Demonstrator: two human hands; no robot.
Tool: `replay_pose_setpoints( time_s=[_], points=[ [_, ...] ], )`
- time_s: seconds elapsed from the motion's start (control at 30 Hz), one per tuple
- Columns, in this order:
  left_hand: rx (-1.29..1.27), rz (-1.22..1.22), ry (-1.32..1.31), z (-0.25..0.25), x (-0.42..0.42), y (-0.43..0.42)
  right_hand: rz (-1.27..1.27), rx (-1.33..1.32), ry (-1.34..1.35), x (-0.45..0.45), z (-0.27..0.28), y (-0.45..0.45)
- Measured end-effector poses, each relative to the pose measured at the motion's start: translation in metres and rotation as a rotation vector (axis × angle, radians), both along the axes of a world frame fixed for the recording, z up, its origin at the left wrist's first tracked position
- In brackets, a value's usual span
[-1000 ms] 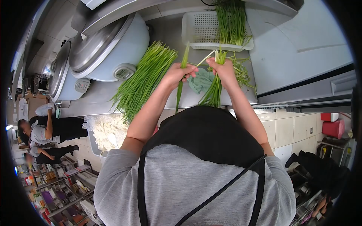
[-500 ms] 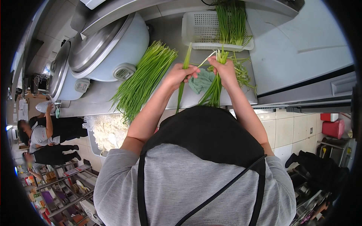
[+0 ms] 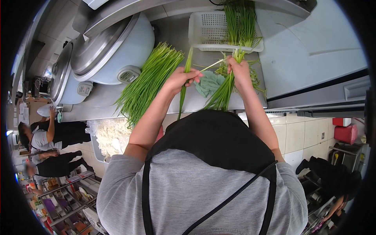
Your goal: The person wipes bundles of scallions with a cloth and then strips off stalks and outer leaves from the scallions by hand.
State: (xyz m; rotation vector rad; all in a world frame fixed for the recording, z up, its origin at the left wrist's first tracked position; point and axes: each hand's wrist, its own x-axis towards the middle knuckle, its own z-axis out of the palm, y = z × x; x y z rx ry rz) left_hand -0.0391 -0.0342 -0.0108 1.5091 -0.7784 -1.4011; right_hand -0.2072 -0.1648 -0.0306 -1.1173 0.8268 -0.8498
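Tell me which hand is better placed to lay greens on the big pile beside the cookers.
Probably the left hand: it is closer to the big pile and holds a few greens. The right hand is farther off, gripping a bunch.

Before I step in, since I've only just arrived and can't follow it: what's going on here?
A person is handling chives at a steel counter. The left hand holds a small bunch; the right hand grips a thicker bunch, and a pale stalk stretches between the two hands. A large pile of chives lies to the left, beside the nearer rice cooker, and more chives are in a white perforated basket beyond the hands. A green cloth lies on the counter between the hands.
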Motion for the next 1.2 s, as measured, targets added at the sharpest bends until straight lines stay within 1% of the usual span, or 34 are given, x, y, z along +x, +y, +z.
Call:
replay_pose_setpoints(
  time_s=[0.17, 0.37, 0.43, 0.47, 0.57, 0.67, 0.73, 0.77, 0.83, 0.87, 0.9, 0.97, 1.03, 1.1, 1.13, 1.17, 1.2],
  points=[
    [0.022, 0.026, -0.006, -0.005, 0.013, 0.009, -0.029, 0.003, -0.035, -0.007, -0.006, -0.010],
    [0.039, 0.083, 0.015, -0.010, 0.028, 0.016, -0.162, 0.041, -0.033, -0.018, -0.003, -0.020],
    [0.039, 0.084, 0.014, -0.010, 0.028, 0.016, -0.198, 0.029, 0.051, -0.020, -0.005, -0.023],
    [0.034, 0.093, 0.017, -0.011, 0.026, 0.014, -0.198, 0.029, 0.050, -0.021, -0.008, -0.025],
    [0.011, 0.089, 0.040, -0.011, 0.019, 0.007, -0.179, 0.022, 0.016, -0.021, -0.016, -0.027],
    [-0.006, 0.074, 0.066, -0.007, 0.008, -0.001, -0.133, 0.010, 0.029, -0.021, -0.011, -0.021],
    [-0.008, 0.070, 0.073, -0.007, 0.002, -0.008, 0.006, -0.015, 0.032, -0.014, 0.000, -0.010],
    [0.002, 0.041, 0.084, -0.008, -0.001, -0.011, 0.004, -0.016, 0.032, -0.010, 0.005, -0.003],
    [0.011, 0.007, 0.095, -0.005, -0.011, -0.017, 0.180, 0.075, -0.080, -0.003, 0.013, 0.009],
    [0.003, 0.018, 0.100, -0.002, -0.017, -0.018, 0.221, 0.090, -0.085, -0.002, 0.005, 0.006],
    [-0.006, 0.030, 0.105, 0.002, -0.021, -0.019, 0.220, 0.090, -0.086, -0.001, 0.006, 0.005],
    [-0.014, 0.055, 0.133, 0.004, -0.023, -0.020, 0.078, 0.190, -0.219, 0.002, 0.006, 0.005],
    [-0.022, 0.084, 0.163, 0.003, -0.023, -0.022, 0.086, 0.169, -0.176, 0.000, 0.013, 0.006],
    [0.013, -0.065, 0.031, -0.001, -0.022, -0.026, 0.095, 0.149, -0.132, 0.001, 0.014, 0.009],
    [0.014, -0.065, 0.032, -0.004, -0.023, -0.028, 0.187, 0.006, -0.034, 0.004, 0.014, 0.011],
    [0.029, -0.184, 0.003, -0.008, -0.023, -0.029, 0.278, -0.138, 0.063, 0.007, 0.014, 0.013],
    [0.044, -0.304, -0.026, -0.009, -0.024, -0.030, 0.307, -0.110, 0.093, 0.010, 0.023, 0.019]
  ],
)
